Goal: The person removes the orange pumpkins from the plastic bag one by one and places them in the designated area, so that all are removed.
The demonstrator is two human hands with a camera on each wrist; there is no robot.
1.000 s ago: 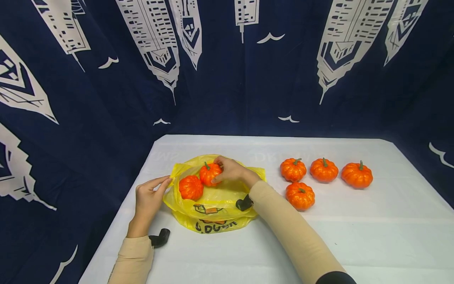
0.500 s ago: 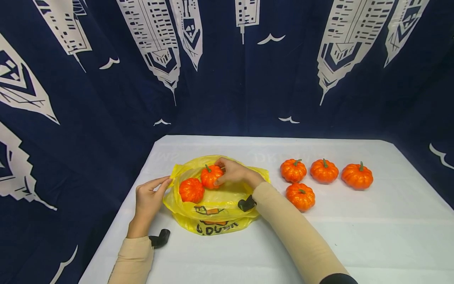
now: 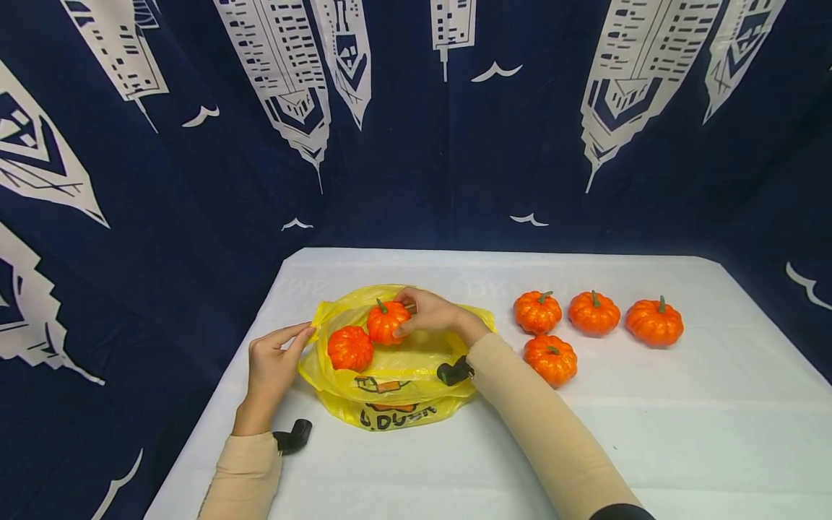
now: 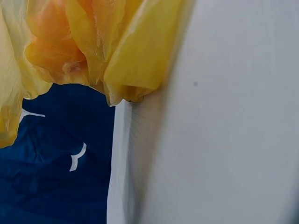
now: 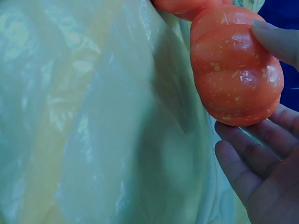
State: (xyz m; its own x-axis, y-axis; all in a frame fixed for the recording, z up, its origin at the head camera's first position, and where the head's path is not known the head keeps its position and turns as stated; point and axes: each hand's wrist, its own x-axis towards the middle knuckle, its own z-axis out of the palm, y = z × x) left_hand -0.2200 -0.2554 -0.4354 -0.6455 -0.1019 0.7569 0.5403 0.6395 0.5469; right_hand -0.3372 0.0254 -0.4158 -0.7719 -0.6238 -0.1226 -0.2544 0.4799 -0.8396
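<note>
In the head view, a yellow plastic bag [image 3: 422, 399] with dark printing lies with its mouth spread wide. My left hand [image 3: 271, 367] pinches its left rim between thumb and fingertips. My right hand [image 3: 434, 315] reaches over the mouth and holds a small orange pumpkin [image 3: 385, 325] with a green stem. The right wrist view has my thumb on one side of this pumpkin [image 5: 236, 70] and my fingertips on the other. Another pumpkin [image 3: 351, 349] lies beside it inside the bag. Through the bag [image 4: 145, 51] in the left wrist view, an orange shape shows; my left hand is hidden there.
Several more pumpkins [image 3: 594, 314] stand on the white-covered table [image 3: 656, 419], right of the bag. A dark blue curtain [image 3: 416, 166] with white building prints hangs behind the table. Black wrist cameras [image 3: 295, 436] stick out from both sleeves.
My right hand and its pumpkin have shifted slightly right over the second, and the bag's right edge has spread a little that way. My left hand stays at the rim.
</note>
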